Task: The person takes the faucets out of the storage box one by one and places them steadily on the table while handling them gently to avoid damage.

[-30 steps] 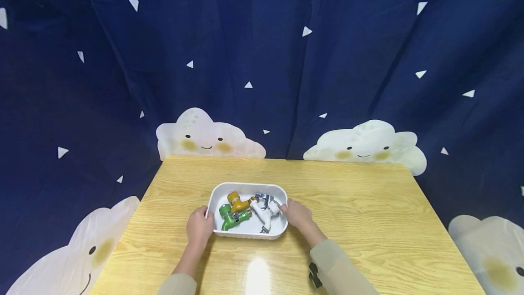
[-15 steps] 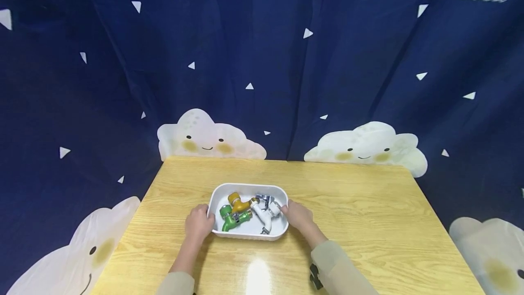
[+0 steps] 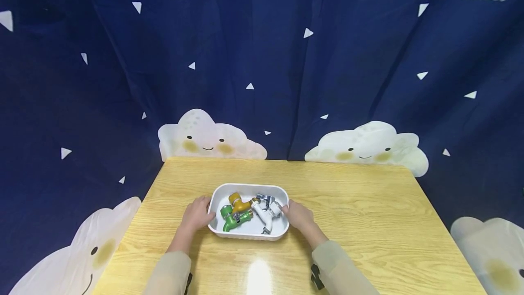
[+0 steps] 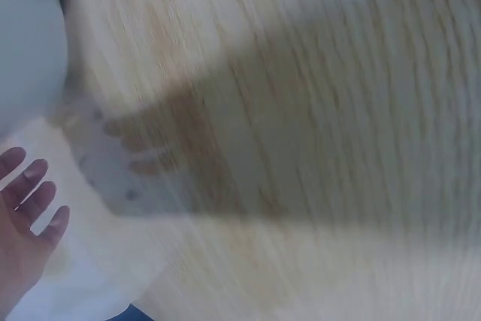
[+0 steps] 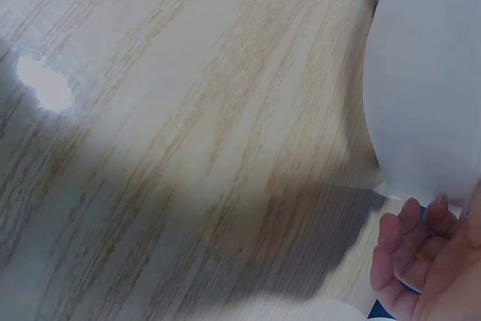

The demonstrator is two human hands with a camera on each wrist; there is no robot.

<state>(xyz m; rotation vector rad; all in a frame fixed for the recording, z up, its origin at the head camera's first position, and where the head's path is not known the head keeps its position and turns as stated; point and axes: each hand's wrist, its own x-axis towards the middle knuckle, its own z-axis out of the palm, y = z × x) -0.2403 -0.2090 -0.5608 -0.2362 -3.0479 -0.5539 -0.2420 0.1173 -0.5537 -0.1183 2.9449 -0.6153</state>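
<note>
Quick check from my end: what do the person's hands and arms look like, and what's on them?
The left hand and right hand are bare, with no gloves showing. The left sleeve and right sleeve are plain pale beige, ending short of the hands. A small black item shows beside the right sleeve; its details are unclear.

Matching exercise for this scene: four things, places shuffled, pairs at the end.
Things
1. Green tap
2. White tap
3. Tray
4. Curtain

Places
A. behind the table
B. inside, nearest the right hand
C. inside, nearest the left hand
D. between the hands, holding the taps

Pairs: 1-C, 2-B, 3-D, 4-A
</note>
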